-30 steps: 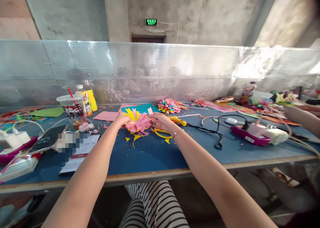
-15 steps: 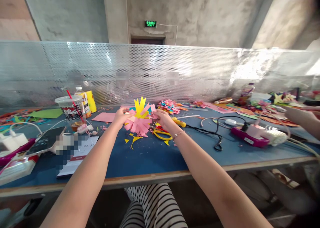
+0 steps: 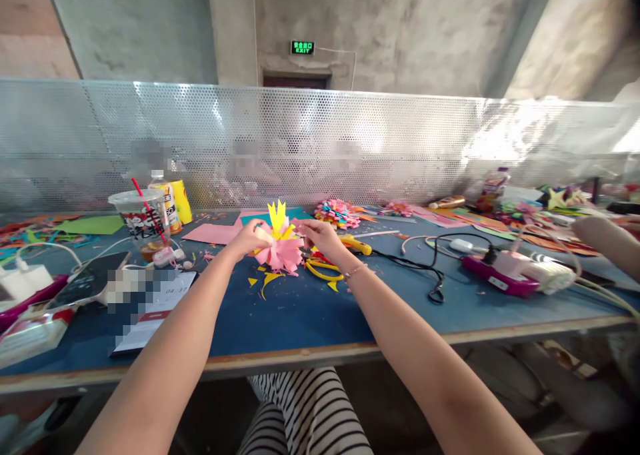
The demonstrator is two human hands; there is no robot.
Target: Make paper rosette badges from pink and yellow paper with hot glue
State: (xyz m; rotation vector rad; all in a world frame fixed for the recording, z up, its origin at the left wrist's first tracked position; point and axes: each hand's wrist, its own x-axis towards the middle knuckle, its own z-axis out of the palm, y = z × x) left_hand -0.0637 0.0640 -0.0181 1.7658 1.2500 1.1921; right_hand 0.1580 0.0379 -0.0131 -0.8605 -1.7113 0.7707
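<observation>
Between my hands is a paper flower [image 3: 283, 252] with pink petals and yellow, pointed strips standing up at its top. My left hand [image 3: 246, 237] is closed on the flower's left side. On the other side my right hand [image 3: 320, 236] pinches at the flower's right edge; its fingertips are too small to make out exactly. Yellow-handled scissors [image 3: 324, 268] lie just below my right hand. Yellow paper scraps [image 3: 271, 282] are scattered in front of the flower. Behind it lie pink paper [image 3: 213, 234] and a teal sheet [image 3: 299, 214].
A layered paper flower [image 3: 336, 212] sits behind my right hand. A plastic cup [image 3: 143, 225] with a red straw, a bottle [image 3: 159, 192] and a phone [image 3: 90, 278] stand or lie left. Right are black cables [image 3: 435, 278], a purple power strip [image 3: 500, 278] and another person's arm [image 3: 605, 238].
The flower has tipped slightly and shifted a little left. My right hand has moved slightly left; the pink strips beside its fingers no longer stick up.
</observation>
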